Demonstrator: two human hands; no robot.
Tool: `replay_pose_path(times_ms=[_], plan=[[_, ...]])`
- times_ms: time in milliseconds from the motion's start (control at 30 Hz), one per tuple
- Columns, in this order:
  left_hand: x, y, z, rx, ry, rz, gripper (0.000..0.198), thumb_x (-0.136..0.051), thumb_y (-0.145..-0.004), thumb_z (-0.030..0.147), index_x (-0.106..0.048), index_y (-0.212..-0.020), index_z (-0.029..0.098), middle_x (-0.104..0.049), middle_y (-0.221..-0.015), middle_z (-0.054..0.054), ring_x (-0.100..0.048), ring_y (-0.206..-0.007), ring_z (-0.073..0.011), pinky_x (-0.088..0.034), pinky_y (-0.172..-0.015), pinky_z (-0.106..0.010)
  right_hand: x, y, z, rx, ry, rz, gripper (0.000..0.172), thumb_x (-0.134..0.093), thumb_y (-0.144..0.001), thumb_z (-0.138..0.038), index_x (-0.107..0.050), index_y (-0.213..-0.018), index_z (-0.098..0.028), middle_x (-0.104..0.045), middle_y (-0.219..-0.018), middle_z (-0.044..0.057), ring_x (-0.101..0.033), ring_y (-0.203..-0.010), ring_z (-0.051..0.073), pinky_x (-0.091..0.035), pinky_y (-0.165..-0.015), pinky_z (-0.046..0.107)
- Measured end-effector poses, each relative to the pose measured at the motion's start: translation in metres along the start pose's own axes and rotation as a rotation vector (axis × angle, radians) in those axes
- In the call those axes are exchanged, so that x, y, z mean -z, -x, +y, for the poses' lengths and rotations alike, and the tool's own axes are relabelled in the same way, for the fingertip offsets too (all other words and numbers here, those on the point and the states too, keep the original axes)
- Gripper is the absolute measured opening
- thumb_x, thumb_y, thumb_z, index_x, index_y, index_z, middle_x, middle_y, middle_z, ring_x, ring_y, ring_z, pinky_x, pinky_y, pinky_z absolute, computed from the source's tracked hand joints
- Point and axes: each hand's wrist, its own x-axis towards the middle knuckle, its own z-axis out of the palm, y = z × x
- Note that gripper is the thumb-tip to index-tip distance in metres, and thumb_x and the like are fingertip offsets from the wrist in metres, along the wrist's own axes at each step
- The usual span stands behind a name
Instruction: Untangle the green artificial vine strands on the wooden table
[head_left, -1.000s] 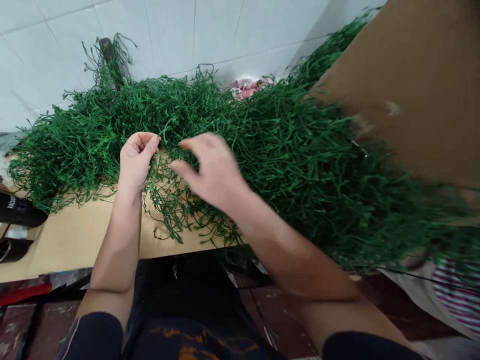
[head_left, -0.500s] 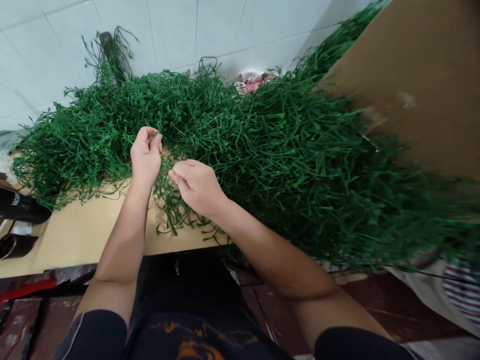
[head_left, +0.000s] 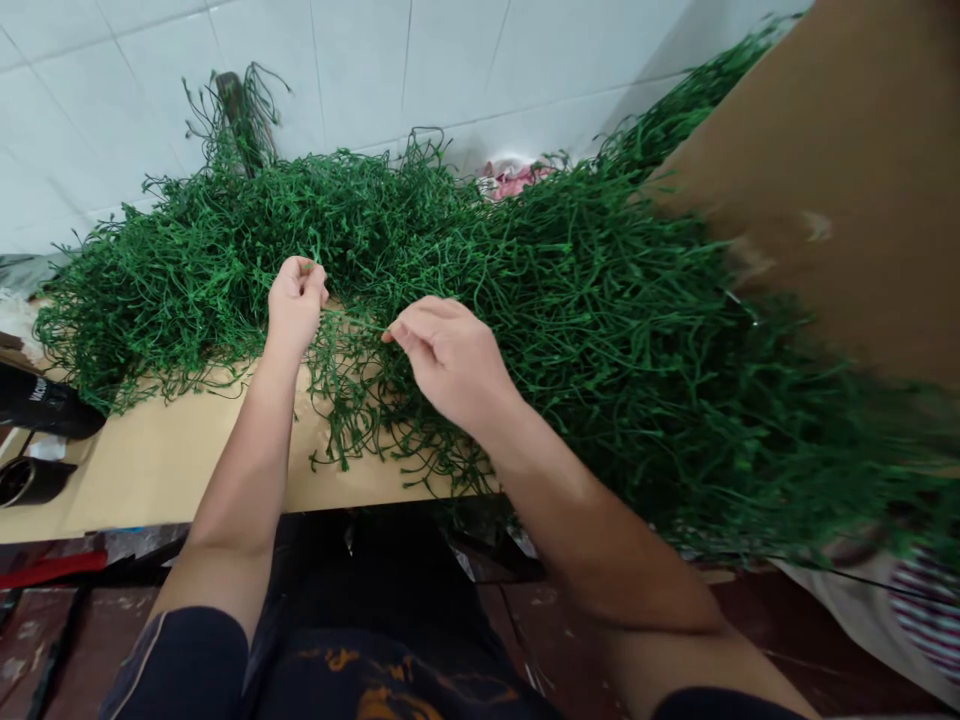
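A big tangled heap of green plastic stems (head_left: 570, 300) covers the far and right side of a tan tabletop (head_left: 172, 460). My left hand (head_left: 296, 305) is closed in a pinch on one thin green stem at the heap's near edge. My right hand (head_left: 450, 360) is also pinched shut on the same stem (head_left: 356, 320), which stretches taut between the two hands. Loose stems hang over the table's front edge below my hands.
A large brown cardboard sheet (head_left: 840, 170) leans over the heap at the right. A white tiled wall (head_left: 375, 70) backs the table. Black objects (head_left: 45, 405) lie at the left edge, a pink bundle (head_left: 514, 180) behind the heap, striped cloth (head_left: 930, 610) at lower right.
My right hand came down from an open, blurred reach, pinched a stem near the left hand, then drew it to the right so it stretches between the hands. The left hand closed.
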Motion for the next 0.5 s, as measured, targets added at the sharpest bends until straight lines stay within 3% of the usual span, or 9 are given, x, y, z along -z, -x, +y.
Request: replay_pose_path(times_ms=[167, 267, 333, 433, 500], plan=[[-0.005, 0.006, 0.002, -0.031, 0.018, -0.034, 0.019, -0.055, -0.081, 0.023, -0.04, -0.071, 0.02, -0.038, -0.055, 0.007, -0.032, -0.042, -0.0038, -0.025, -0.044, -0.02, -0.011, -0.003, -0.011, 0.136, -0.28, 0.075, 0.026, -0.039, -0.087, -0.021, -0.053, -0.066, -0.019, -0.064, -0.09, 0.007, -0.056, -0.097, 0.018, -0.044, -0.086, 0.036], [-0.006, -0.003, -0.009, -0.042, 0.007, 0.007, 0.018, -0.055, -0.082, 0.028, -0.041, -0.073, 0.02, -0.038, -0.057, 0.006, -0.034, -0.044, -0.0044, -0.026, -0.046, -0.02, -0.017, 0.005, -0.026, 0.18, -0.458, 0.052, 0.025, -0.036, -0.087, -0.018, -0.047, -0.065, -0.019, -0.062, -0.08, 0.005, -0.058, -0.084, 0.014, -0.047, -0.077, 0.031], [0.004, -0.013, -0.021, -0.012, -0.053, 0.119, 0.019, -0.056, -0.081, 0.029, -0.042, -0.072, 0.02, -0.039, -0.058, 0.006, -0.036, -0.046, -0.005, -0.028, -0.048, -0.02, -0.011, 0.014, -0.041, 0.221, -0.532, 0.003, 0.022, -0.038, -0.084, -0.012, -0.044, -0.064, -0.019, -0.058, -0.071, 0.003, -0.056, -0.071, 0.011, -0.047, -0.067, 0.026], [0.03, -0.023, -0.032, 0.087, -0.12, 0.363, 0.021, -0.056, -0.08, 0.026, -0.039, -0.067, 0.02, -0.039, -0.055, 0.007, -0.037, -0.047, -0.0056, -0.03, -0.049, -0.02, 0.011, 0.022, -0.053, 0.401, -0.541, -0.173, 0.018, -0.039, -0.074, -0.004, -0.043, -0.067, -0.02, -0.057, -0.07, 0.001, -0.054, -0.067, 0.009, -0.046, -0.062, 0.021], [0.044, -0.021, -0.029, 0.091, -0.063, 0.379, 0.02, -0.054, -0.08, 0.026, -0.039, -0.068, 0.021, -0.04, -0.054, 0.007, -0.036, -0.045, -0.0057, -0.029, -0.046, -0.02, 0.028, 0.02, -0.042, 0.408, -0.373, -0.158, 0.018, -0.039, -0.075, -0.005, -0.046, -0.069, -0.02, -0.059, -0.074, 0.003, -0.055, -0.072, 0.01, -0.048, -0.065, 0.023]])
